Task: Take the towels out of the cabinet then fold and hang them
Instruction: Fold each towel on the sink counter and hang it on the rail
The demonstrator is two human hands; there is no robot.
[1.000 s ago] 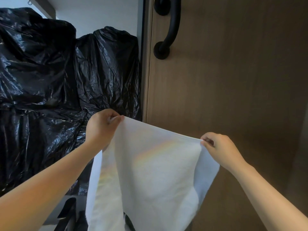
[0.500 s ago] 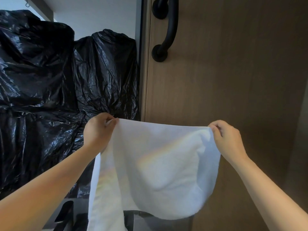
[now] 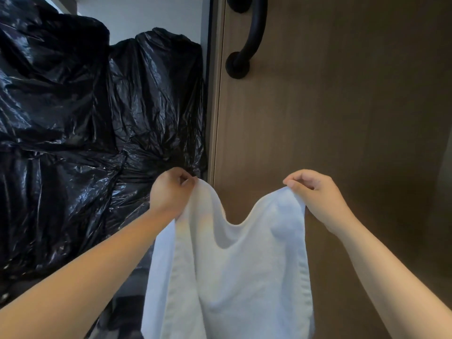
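A white towel [image 3: 234, 272] hangs in front of me, held up by its two top corners. My left hand [image 3: 168, 192] pinches the left corner, in front of the black bags. At the same height, my right hand [image 3: 315, 196] pinches the right corner in front of the wooden door. The top edge sags in a deep curve between the hands. The towel's lower part runs out of the frame at the bottom.
A brown wooden cabinet door [image 3: 342, 106] with a black curved handle [image 3: 247, 45] fills the right side, close behind the towel. Bulky black plastic bags [image 3: 85, 130] are piled on the left. A white wall [image 3: 156, 18] shows above them.
My hands have come closer together, so the towel's top edge, taut before, now droops in the middle. The towel hangs longer and narrower.
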